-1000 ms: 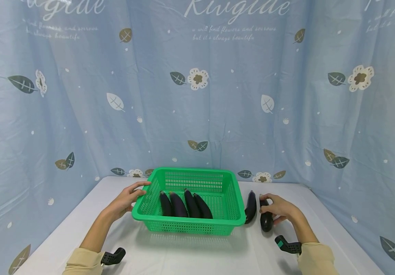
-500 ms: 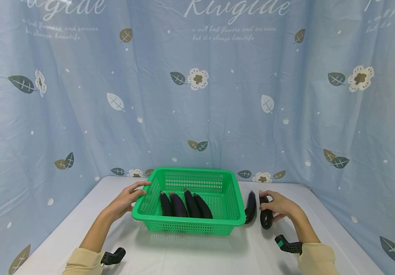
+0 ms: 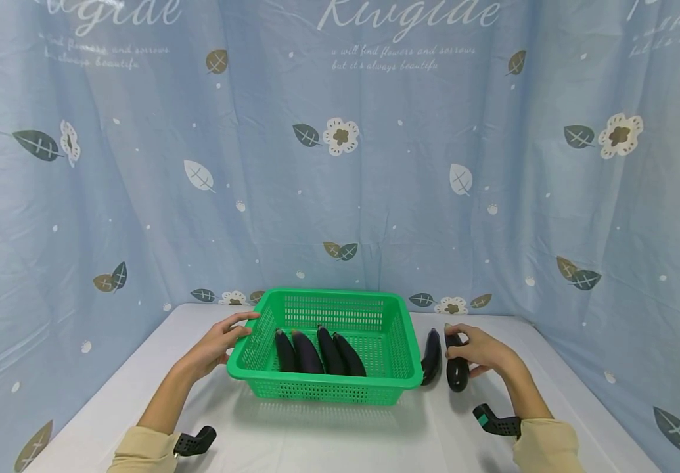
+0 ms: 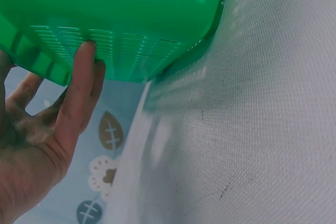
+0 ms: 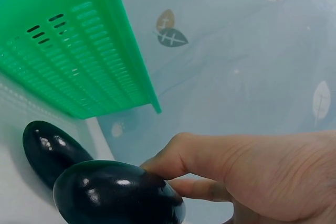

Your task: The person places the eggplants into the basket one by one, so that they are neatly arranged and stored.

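A green plastic basket (image 3: 324,392) holds several dark purple eggplants (image 3: 330,351) lying side by side. At its left end my left hand (image 3: 212,345) holds the rim, and in the left wrist view fingers (image 4: 79,90) reach under it against the side wall. My right hand (image 3: 481,348) pinches an eggplant (image 3: 457,374) between thumb and fingers, to the right of the basket. Another eggplant (image 3: 432,357) lies on the table between that one and the basket. In the right wrist view the held eggplant (image 5: 115,192) partly covers the lying one (image 5: 50,148).
A white cloth covers the table (image 3: 316,443). Behind and at both sides hangs a blue patterned curtain (image 3: 375,197). Black camera mounts sit on the left wrist (image 3: 194,441) and the right wrist (image 3: 496,422).
My right hand and the eggplant it pinches have shifted slightly up in the head view, toward the back. The left hand and the basket stay in place.
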`<act>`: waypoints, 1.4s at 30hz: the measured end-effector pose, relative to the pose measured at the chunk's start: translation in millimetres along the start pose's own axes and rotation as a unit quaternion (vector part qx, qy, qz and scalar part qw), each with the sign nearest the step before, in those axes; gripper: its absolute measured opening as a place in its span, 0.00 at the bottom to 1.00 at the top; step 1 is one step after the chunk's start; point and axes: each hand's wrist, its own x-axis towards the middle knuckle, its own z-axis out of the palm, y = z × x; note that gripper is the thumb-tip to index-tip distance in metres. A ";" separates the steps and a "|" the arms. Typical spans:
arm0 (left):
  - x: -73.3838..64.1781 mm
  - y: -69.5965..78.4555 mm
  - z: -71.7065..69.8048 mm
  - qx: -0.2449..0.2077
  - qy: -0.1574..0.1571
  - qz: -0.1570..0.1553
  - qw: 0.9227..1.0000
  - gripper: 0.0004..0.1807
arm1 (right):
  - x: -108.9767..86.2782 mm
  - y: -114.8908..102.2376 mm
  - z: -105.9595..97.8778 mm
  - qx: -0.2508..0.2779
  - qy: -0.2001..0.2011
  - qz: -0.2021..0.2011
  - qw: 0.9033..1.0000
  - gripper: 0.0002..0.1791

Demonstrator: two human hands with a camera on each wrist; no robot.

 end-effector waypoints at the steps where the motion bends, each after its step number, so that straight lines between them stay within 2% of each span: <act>1: -0.2 0.1 -0.1 0.000 0.000 0.001 1.000 0.30 | -0.7 -1.4 -0.2 -0.001 0.000 -0.001 1.000 0.34; 22: 1.9 -3.5 -1.2 -0.009 0.001 -0.003 1.000 0.30 | -7.3 -12.7 0.1 -0.005 0.007 -0.035 0.999 0.33; 32: 3.7 -2.9 -0.8 -0.010 0.007 -0.014 1.000 0.27 | -8.7 -15.6 1.3 0.011 0.003 -0.048 0.999 0.35; 42: 2.7 -2.7 -1.0 -0.007 -0.005 -0.004 1.000 0.29 | -8.8 -18.5 4.6 0.007 0.008 -0.071 0.997 0.34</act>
